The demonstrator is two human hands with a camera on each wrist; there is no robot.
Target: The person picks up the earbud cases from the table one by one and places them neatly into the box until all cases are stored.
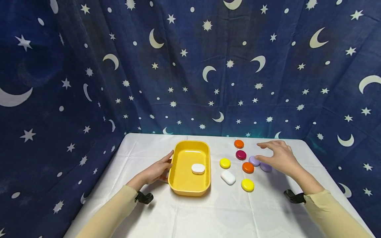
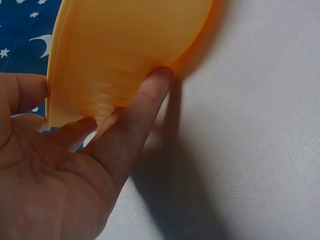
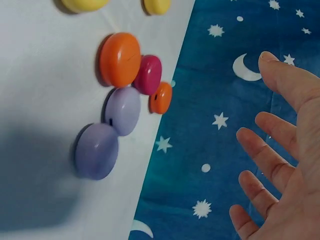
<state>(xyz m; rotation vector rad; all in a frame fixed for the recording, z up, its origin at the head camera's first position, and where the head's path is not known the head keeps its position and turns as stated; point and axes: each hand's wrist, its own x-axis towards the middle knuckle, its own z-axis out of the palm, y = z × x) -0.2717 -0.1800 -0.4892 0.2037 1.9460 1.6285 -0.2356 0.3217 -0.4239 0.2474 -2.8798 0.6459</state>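
Head view: apparently early on, one white piece [image 1: 197, 169] lies in the yellow tray [image 1: 189, 192]; eight loose pieces [image 1: 248, 167] lie right of it on the white tabletop [image 1: 208, 218], a starry curtain [image 1: 190, 76] beyond.

Left wrist: the left hand [image 2: 70, 172], fingers loosely extended, touches the tray's side.

Right wrist: the right hand [image 3: 300, 185], spread open, holds nothing.

Tray [image 1: 183, 155] on table [image 1: 214, 218] in front of me; 1 pc [image 1: 197, 168] in it, R of ctr. My L hand [image 1: 155, 172] against tray's L side. 8 pcs [image 1: 248, 167] on table, R of tray; my R hand [image 1: 282, 157] nr rightmost 2. Cloth [image 1: 190, 109] behind table.
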